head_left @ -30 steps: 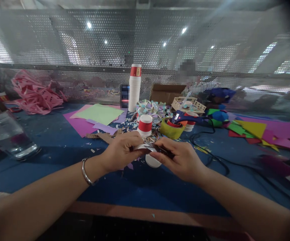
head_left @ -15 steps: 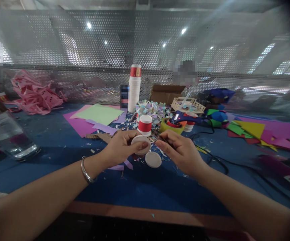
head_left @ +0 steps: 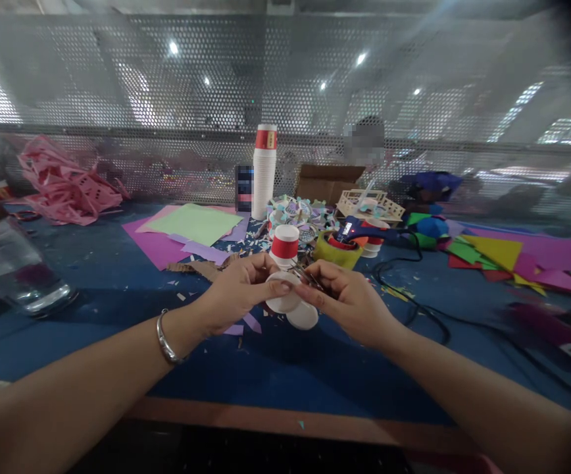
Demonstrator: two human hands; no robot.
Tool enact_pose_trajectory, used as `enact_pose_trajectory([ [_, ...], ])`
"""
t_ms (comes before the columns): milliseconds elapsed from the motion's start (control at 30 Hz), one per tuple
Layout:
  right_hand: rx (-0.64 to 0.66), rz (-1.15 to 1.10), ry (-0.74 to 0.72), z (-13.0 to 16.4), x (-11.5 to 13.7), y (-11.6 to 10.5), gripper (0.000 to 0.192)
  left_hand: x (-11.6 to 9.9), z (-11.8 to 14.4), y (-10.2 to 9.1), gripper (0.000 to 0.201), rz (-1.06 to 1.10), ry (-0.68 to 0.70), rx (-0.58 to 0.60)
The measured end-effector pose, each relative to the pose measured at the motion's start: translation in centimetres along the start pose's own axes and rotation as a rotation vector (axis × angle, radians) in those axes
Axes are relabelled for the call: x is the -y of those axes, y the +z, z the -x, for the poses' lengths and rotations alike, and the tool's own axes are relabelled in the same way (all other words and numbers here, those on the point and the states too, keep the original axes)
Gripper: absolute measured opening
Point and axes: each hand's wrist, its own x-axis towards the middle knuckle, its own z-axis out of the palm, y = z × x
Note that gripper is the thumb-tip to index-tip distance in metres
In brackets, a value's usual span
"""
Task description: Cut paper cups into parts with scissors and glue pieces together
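My left hand [head_left: 236,293] grips a small white paper cup [head_left: 281,296] turned so its round bottom faces me. My right hand [head_left: 347,299] holds small scissors [head_left: 306,276] whose blades touch the cup's upper right edge. Just below the hands a second white cup [head_left: 304,316] lies upside down on the blue table [head_left: 118,289]. A silver bangle [head_left: 166,339] sits on my left wrist. Behind the hands stands a red-and-white cup [head_left: 284,245].
A tall stack of cups [head_left: 264,172] stands at the back, with coloured paper sheets [head_left: 187,227] to the left and right [head_left: 502,253]. A glue gun [head_left: 364,232] rests on a tape roll [head_left: 337,251], its black cord [head_left: 423,309] trailing right. A glass jar [head_left: 12,263] is at far left.
The left hand turned the cup so its bottom faces me and lifted it slightly. The right hand pulled away with the scissors, then brought the blades back to the cup's edge.
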Motion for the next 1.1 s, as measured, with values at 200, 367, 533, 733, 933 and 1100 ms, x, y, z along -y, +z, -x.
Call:
enact_pose_trajectory([
  [200, -0.005, -0.023, -0.003, -0.2, -0.1, -0.2, 0.028, -0.6, 0.2, 0.0, 0.032, 0.035, -0.107, 0.074],
  [367, -0.012, 0.022, -0.019, -0.2, -0.2, -0.3, 0.028, -0.7, 0.3, -0.1, 0.033, 0.051, -0.122, 0.178],
  [533, -0.005, 0.0, 0.011, -0.1, -0.3, -0.4, 0.03, 0.1, 0.1, -0.1, 0.033, -0.011, 0.039, 0.047],
  [733, -0.055, -0.02, -0.015, -0.3, 0.1, -0.3, 0.031, 0.2, 0.2, 0.0, 0.041, -0.023, 0.066, 0.017],
  [933, -0.07, -0.033, -0.018, -0.3, 0.3, -0.4, 0.033, 0.1, 0.3, 0.0, 0.045, -0.074, -0.032, 0.182],
  [1100, -0.029, 0.01, -0.009, -0.2, 0.1, -0.6, 0.029, -0.1, -0.1, -0.1, 0.044, 0.12, -0.232, 0.224],
])
